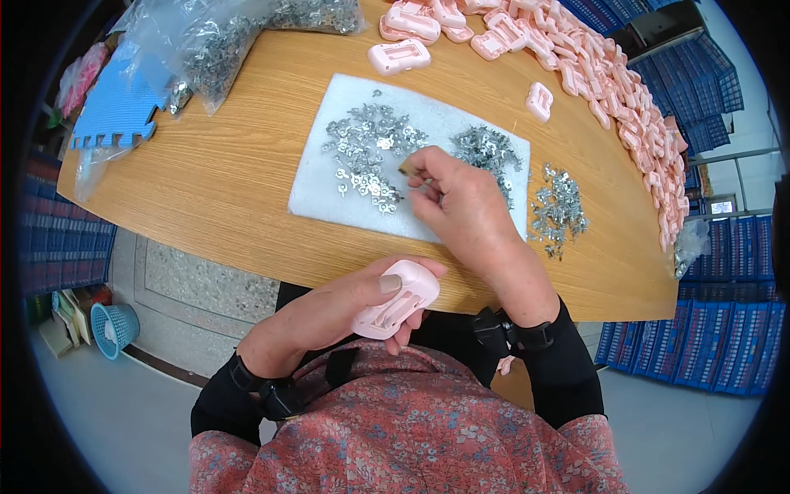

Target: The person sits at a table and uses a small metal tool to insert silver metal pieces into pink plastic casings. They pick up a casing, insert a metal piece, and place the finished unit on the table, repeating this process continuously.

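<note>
My left hand [329, 309] grips a pink plastic casing [420, 284] near the table's front edge, thumb on top and fingers beneath. The casing is tilted, with an open slot facing up and a bit of metal inside its lower end. My right hand [467, 206] hovers over the white foam sheet [317, 185], its fingers pinched together. Whether a small part is between them is hidden. A brownish covering shows at one fingertip. Left of this hand lie scattered flat metal contact pieces [370, 140]; a denser heap of metal pieces [485, 150] sits beyond it.
Another pile of small metal parts [559, 206] lies right of the foam. Many pink casings [609, 90] cover the table's far right. Clear bags of metal parts [218, 53] and a blue foam mat [119, 99] are at the left. A blue basket [115, 325] stands below.
</note>
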Available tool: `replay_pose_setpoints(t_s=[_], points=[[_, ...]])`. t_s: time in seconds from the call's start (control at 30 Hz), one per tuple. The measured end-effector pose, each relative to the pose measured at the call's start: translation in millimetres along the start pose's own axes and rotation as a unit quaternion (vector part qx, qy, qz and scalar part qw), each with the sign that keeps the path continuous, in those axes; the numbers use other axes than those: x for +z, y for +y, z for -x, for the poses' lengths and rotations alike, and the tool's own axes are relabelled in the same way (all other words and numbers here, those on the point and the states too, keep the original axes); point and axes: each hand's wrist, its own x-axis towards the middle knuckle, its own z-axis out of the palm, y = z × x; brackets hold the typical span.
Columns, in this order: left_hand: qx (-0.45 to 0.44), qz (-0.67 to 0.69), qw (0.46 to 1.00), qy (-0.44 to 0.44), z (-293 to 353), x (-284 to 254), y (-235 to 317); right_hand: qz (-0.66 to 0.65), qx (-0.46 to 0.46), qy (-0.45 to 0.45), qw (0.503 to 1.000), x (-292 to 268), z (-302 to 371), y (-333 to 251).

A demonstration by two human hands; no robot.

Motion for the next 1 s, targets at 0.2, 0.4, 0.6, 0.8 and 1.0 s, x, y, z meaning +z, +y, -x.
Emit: replay_pose_setpoints(t_s=[0.2, 0.4, 0.6, 0.8, 1.0], points=[[0.013, -0.028, 0.999, 0.016, 1, 4, 1, 0.039, -0.019, -0.053, 0.998, 5, -5, -2], [0.013, -0.04, 0.999, 0.021, 4, 4, 1, 0.042, -0.008, -0.008, 0.999, -4, -1, 0], [0.021, -0.046, 0.999, 0.018, 1, 6, 1, 0.048, -0.08, -0.065, 0.994, 7, -5, 1], [0.053, 0.067, 0.996, 0.032, -6, -6, -12, 0.047, -0.005, -0.054, 0.997, -3, 0, 2], [0.098, 0.144, 0.983, 0.057, -13, -4, -7, -0.111, 0.088, -0.014, 0.99, -16, 14, -5]])
